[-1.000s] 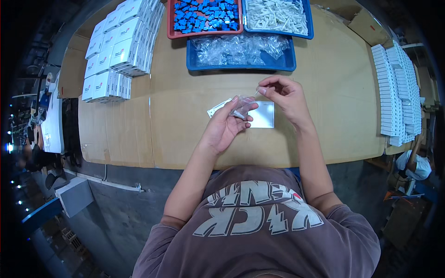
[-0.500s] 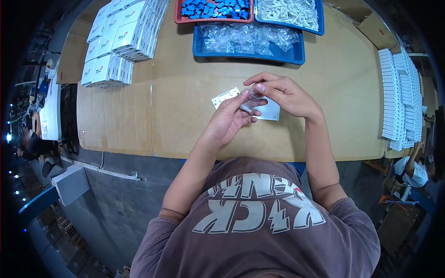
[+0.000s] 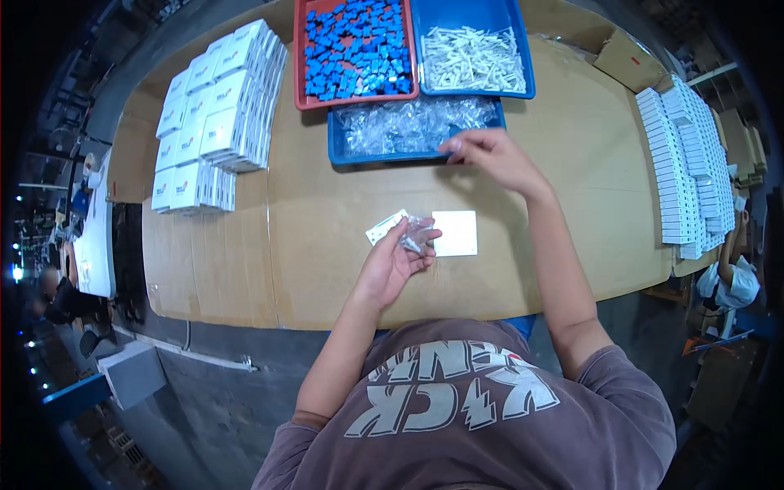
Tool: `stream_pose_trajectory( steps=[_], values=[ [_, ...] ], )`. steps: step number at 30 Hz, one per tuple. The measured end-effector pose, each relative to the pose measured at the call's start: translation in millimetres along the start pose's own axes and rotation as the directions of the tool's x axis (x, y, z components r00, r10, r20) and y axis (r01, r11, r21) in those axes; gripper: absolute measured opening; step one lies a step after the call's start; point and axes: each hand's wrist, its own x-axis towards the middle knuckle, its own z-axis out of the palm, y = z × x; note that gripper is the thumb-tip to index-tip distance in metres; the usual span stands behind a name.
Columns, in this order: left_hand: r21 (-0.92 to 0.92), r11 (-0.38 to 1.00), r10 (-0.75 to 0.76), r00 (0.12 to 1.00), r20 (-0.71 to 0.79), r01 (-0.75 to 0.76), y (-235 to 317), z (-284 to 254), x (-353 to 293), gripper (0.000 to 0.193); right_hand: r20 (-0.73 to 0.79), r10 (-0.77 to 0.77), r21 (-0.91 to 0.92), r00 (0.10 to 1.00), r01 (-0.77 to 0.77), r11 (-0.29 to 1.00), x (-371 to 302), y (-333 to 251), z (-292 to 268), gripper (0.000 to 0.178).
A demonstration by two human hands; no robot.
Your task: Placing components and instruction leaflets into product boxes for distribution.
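Observation:
My left hand [image 3: 390,268] is closed on a small clear plastic bag [image 3: 420,233], held low over the table; something small and pale shows inside, its kind unclear. Beneath and beside that hand lie a white plate with holes [image 3: 384,228] and a flat white square box or card [image 3: 457,233]. My right hand [image 3: 496,162] is raised over the front right edge of the blue tray of clear plastic bags [image 3: 359,156]. Its fingers are loosely bent and partly apart, with nothing visible in them.
A red tray [image 3: 306,103] of blue plastic pieces and a blue tray [image 3: 523,91] of white plug-like pieces stand at the back. White boxes are stacked at left [image 3: 216,122] and right [image 3: 674,175]. Cardboard [image 3: 327,278] covers the table. Other people are at both sides.
My right hand has left the clear bag and moved forward to the tray of bags. My left hand keeps the bag. The view has shifted, showing more of the trays.

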Motion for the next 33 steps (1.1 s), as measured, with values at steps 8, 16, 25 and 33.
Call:
stream_pose_trajectory(
  steps=[8, 16, 25, 33],
  values=[
    [-0.038, 0.998, -0.042, 0.998, 0.038, 0.044, -19.0, -6.5, -2.5, 0.049, -0.593, -0.275, -0.434, 0.756, -0.013, 0.901, 104.1, 44.8, -109.1, 0.023],
    [-0.017, 0.999, -0.045, 0.998, 0.035, 0.045, -16.9, 1.4, -7.8, 0.049, -0.535, -0.417, -0.736, 0.735, -0.164, 0.657, 133.0, 42.4, -113.7, 0.025],
    [-0.109, 0.994, 0.021, 0.999, 0.045, -0.016, -5.9, -4.5, -6.8, 0.049, -0.740, -0.293, -0.385, 0.606, -0.024, 0.923, 120.3, 46.2, -135.0, 0.020],
    [-0.150, 0.986, 0.074, 0.997, 0.009, -0.072, 8.9, 8.8, -3.0, 0.055, -0.671, -0.197, 0.023, 0.715, 0.286, 0.958, 77.9, -1.3, -79.1, 0.026]
  ],
)
